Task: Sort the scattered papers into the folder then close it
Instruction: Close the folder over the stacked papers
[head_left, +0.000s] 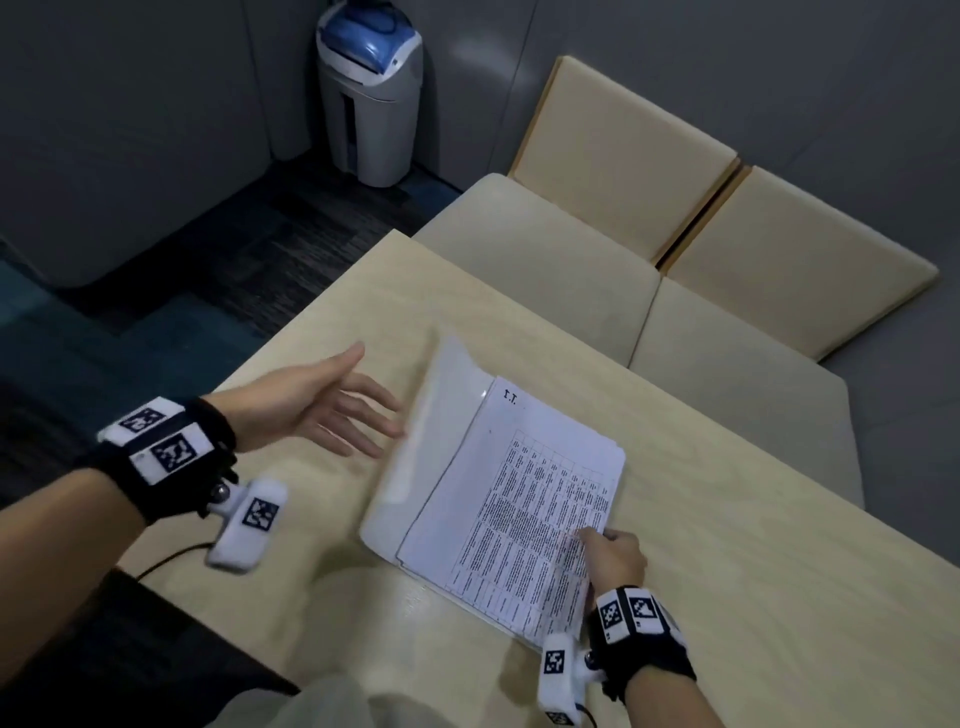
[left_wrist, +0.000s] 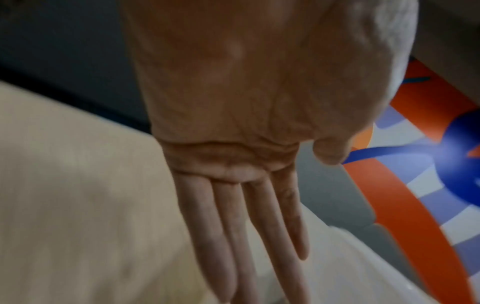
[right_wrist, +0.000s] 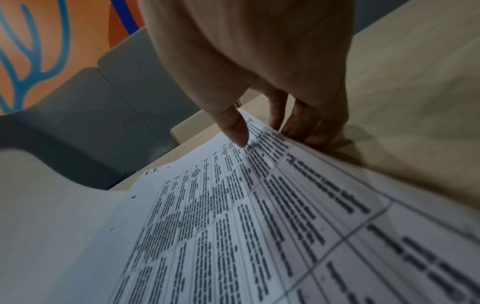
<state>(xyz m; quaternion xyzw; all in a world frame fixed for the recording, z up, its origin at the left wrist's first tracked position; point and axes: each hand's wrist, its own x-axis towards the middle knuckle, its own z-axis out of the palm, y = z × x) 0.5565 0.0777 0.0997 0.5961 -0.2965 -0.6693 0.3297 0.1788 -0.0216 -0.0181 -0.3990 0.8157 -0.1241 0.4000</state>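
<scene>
1. The folder (head_left: 415, 457) lies open on the pale wooden table (head_left: 753, 519), its clear front flap raised and blurred on the left side
2. A stack of papers (head_left: 530, 499) sits inside it, the top sheet printed with a dense table and facing up
3. The right hand (head_left: 615, 558) pinches the near right corner of the papers: thumb (right_wrist: 235, 127) on top of the sheet, the other fingers (right_wrist: 309, 123) curled under the edge
4. The left hand (head_left: 317, 402) hangs just left of the raised flap, palm turned toward it, fingers (left_wrist: 249, 236) straight and spread, holding nothing; whether the tips touch the flap I can't tell
5. Beyond the table's far edge stand two cream cushioned seats (head_left: 649, 291) with backrests against the grey wall
6. A grey bin with a blue lid (head_left: 371, 88) stands in the far corner on dark carpet, well away from the table
7. A black cable (head_left: 166, 561) trails over the near left edge of the table below the left wrist
</scene>
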